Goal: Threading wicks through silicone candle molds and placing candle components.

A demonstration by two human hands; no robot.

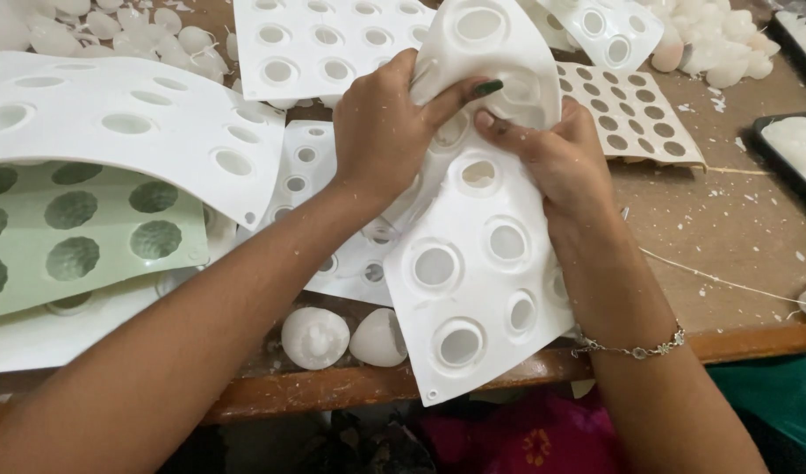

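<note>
Both of my hands grip a white flexible mould sheet (473,290) with round cavities, bent upward at its far end. My left hand (390,123) clamps the folded upper part, thumb pressed across a cavity. My right hand (552,158) pinches the same fold from the right, a bracelet on its wrist. Two white wax pieces (315,336) lie on the table just below the sheet's near left edge.
More white mould sheets (113,114) are stacked at left over a pale green mould (87,237). Others lie at the back (324,44). A pile of white wax pieces (710,44) sits far right, dark trays (794,145) at the right edge. The wooden table edge (333,386) runs close to me.
</note>
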